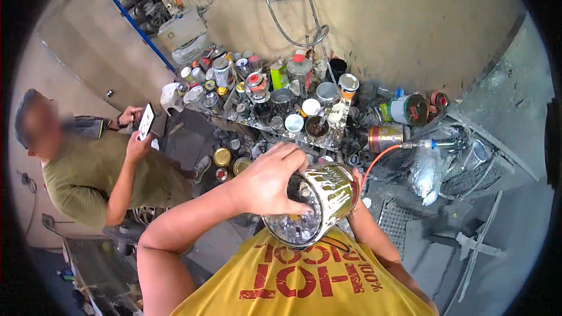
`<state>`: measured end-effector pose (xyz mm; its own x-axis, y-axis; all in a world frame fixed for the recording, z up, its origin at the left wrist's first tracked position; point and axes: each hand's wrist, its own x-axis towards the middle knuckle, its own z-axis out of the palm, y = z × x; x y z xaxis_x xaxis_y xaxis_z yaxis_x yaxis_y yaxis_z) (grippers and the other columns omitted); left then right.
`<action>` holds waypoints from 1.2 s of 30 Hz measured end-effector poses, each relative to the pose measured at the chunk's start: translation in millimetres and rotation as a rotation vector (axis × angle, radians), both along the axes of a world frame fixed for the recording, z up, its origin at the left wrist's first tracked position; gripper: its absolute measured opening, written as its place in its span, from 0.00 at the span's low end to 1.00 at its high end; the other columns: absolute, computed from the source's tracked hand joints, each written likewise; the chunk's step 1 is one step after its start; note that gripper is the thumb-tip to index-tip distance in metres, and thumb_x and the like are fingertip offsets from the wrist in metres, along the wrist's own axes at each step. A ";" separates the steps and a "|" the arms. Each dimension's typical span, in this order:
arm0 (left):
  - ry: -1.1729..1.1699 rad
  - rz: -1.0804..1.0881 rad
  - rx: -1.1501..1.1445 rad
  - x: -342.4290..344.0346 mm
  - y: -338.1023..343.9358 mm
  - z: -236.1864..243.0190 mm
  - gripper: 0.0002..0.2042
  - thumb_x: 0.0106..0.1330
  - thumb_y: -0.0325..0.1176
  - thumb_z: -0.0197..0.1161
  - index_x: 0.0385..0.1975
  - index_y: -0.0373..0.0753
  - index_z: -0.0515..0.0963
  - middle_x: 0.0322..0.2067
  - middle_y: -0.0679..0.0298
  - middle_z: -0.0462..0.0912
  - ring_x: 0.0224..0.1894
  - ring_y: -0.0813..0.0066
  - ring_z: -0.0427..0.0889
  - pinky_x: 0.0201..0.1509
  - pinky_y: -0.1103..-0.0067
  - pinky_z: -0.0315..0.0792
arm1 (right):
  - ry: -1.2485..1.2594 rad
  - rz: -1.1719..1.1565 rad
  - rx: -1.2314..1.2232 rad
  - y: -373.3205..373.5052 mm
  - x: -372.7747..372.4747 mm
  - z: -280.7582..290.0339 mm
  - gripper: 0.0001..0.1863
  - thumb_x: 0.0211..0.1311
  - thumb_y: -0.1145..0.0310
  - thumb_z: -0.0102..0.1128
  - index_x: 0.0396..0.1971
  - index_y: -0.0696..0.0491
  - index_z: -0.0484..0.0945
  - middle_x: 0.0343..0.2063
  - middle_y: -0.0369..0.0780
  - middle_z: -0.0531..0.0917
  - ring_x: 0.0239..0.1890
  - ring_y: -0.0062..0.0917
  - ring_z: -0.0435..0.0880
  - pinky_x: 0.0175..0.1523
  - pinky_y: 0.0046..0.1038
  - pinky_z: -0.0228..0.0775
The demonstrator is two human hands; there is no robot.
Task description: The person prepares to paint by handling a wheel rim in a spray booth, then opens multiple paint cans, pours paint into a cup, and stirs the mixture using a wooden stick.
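Note:
In front of my chest a paint-streaked metal paint can point(335, 199) is tipped on its side, one round end facing me. That end is grey and smeared with dried paint. My left hand point(274, 181) grips the can from the left, with its thumb on the grey end and its fingers over the rim. On the far right side of the can, my right hand point(356, 196) holds it. Much of that hand is hidden behind the can. Whether the can has an open end facing away cannot be seen.
A cluttered bench point(263, 122) with several paint cans and jars stands ahead. On the left a person point(99, 169) holds a phone point(146, 122). An orange hose point(377, 157) runs right to a spray-gun-like tool point(433, 144). More cans point(222, 157) stand on the floor.

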<state>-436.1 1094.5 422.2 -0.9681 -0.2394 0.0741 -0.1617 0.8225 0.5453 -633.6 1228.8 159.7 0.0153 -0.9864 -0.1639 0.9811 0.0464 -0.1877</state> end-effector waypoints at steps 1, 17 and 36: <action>0.049 0.007 -0.009 1.0 -1.4 -6.6 0.34 0.42 0.50 0.84 0.40 0.37 0.71 0.39 0.55 0.73 0.45 0.50 0.73 0.53 0.63 0.69 | 0.021 0.061 -0.039 -2.2 -2.0 1.1 0.56 0.58 0.31 0.56 0.75 0.59 0.58 0.70 0.54 0.69 0.69 0.48 0.73 0.74 0.50 0.63; 0.068 0.509 0.165 13.0 56.3 -33.2 0.14 0.66 0.37 0.63 0.28 0.33 0.72 0.28 0.52 0.70 0.34 0.51 0.70 0.40 0.63 0.66 | -0.057 0.463 -0.051 -15.4 -10.1 -37.3 0.51 0.65 0.30 0.45 0.76 0.56 0.58 0.72 0.52 0.68 0.71 0.47 0.71 0.76 0.49 0.60; 0.107 0.559 0.007 -2.7 76.1 -48.5 0.17 0.75 0.38 0.55 0.24 0.31 0.71 0.26 0.51 0.69 0.30 0.49 0.70 0.36 0.63 0.65 | -0.086 0.404 -0.067 -4.5 -16.7 -34.2 0.50 0.64 0.35 0.50 0.75 0.59 0.58 0.71 0.52 0.69 0.70 0.47 0.72 0.75 0.50 0.60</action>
<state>-438.9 1170.6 373.6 -0.6813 -0.7140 0.1613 -0.5150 0.6241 0.5876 -650.3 1224.3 125.5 0.4141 -0.9066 -0.0812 0.8987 0.4213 -0.1215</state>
